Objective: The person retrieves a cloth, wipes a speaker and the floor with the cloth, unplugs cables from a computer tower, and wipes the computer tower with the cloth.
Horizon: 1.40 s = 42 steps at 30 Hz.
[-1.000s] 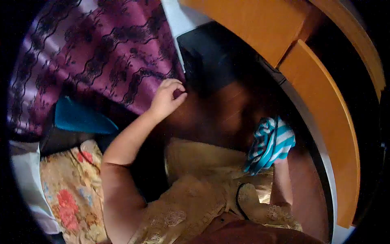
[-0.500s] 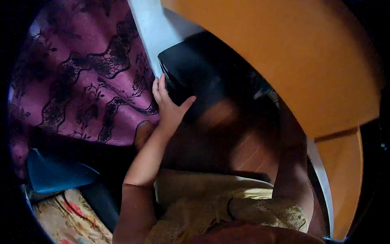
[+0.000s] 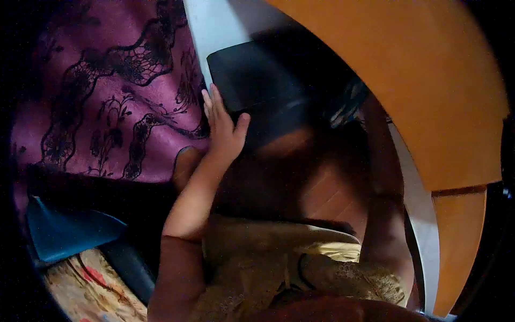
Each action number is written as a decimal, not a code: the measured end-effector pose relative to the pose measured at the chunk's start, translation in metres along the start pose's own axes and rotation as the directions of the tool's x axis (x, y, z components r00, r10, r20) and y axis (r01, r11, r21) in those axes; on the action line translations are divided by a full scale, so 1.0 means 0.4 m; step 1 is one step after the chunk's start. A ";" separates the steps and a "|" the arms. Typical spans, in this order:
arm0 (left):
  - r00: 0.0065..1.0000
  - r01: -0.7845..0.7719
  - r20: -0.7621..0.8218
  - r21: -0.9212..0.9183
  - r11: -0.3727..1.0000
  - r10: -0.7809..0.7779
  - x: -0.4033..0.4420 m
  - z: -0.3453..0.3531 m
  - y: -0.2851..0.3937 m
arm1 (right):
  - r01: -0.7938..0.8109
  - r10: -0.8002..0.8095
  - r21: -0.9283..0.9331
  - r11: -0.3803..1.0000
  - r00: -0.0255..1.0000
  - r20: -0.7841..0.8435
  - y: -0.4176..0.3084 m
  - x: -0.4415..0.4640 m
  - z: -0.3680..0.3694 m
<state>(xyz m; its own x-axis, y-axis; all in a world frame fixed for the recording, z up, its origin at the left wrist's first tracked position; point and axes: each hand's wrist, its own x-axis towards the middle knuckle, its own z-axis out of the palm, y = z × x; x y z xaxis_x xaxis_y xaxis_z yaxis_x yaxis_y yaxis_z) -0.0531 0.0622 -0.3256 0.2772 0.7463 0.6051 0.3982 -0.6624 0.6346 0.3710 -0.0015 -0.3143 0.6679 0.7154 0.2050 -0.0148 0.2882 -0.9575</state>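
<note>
Head view: the left hand (image 3: 226, 131) is held flat, with fingers straight, thumb spread away and nothing clasped, and its fingertips are set at the lower end of a white panel (image 3: 206, 37), beside the edge of a patterned purple cloth (image 3: 129, 115). A striped cloth (image 3: 346, 109) is seen in deep shadow just beside the curved edge of an orange-brown wooden panel (image 3: 397, 96), at the end of the stretched right arm; the right hand (image 3: 369, 109) is mostly lost in the dark, so how far its fingers are curled, and how firmly the striped cloth is gripped, cannot be made out. The step in hand is judged to be a long reach with that cloth, steadied from the left side. Support is best taken on the white panel rather than on the purple cloth, which could slip under load. The striped cloth should be bunched under the palm so that no loose end is dragged, and it is best moved slowly, since little of that corner is lit. Room should be left between the right forearm and the wooden edge, and the black box-like object (image 3: 241, 70) should not be knocked.
</note>
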 end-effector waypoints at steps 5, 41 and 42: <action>0.997 0.073 -0.010 -0.067 0.995 -0.074 -0.062 -0.038 0.032 | 0.012 -0.011 0.074 0.997 1.000 -0.006 -0.042 -0.073 -0.033; 0.818 0.188 -0.452 -0.373 0.909 -0.355 -0.298 -0.089 0.145 | 0.894 -0.211 -0.430 0.121 0.447 0.869 -0.241 -0.616 0.620; 0.846 0.180 -0.423 -0.346 0.921 -0.325 -0.302 -0.089 0.131 | 0.893 -0.175 -0.425 0.150 0.447 0.878 -0.239 -0.615 0.619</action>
<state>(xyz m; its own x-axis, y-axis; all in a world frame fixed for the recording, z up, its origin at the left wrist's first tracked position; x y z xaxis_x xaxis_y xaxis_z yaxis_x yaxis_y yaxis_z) -0.0969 -0.0650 -0.3483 -0.2644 0.8190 0.5093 0.1140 -0.4979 0.8597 0.0238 -0.0474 -0.2229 -0.3522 0.8277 0.4369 0.9101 0.4118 -0.0466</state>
